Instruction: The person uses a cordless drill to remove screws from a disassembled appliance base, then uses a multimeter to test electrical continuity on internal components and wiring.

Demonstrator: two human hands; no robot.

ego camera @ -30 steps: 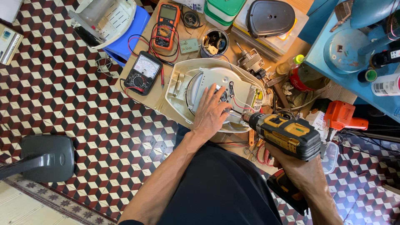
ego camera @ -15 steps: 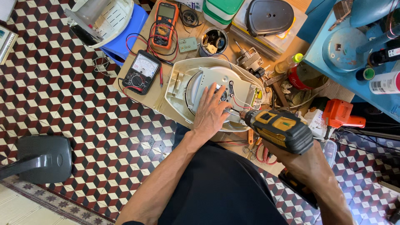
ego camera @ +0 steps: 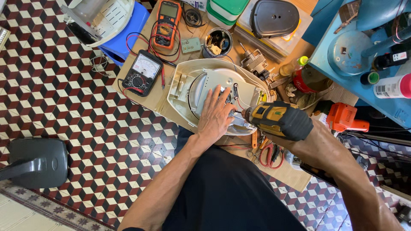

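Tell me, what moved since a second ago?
The cordless drill in the right hand swung in toward the open cream appliance, its tip now beside the left hand. That hand stayed flat on the appliance; the meters stayed put.

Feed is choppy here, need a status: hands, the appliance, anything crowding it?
Left hand flat on the opened cream appliance base. Right hand gripping yellow-black cordless drill, bit at the base. Analog multimeter close beside; red-handled pliers near the drill.

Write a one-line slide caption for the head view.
Left hand steadies an opened cream appliance housing while the right hand points a yellow-and-black cordless drill into it.
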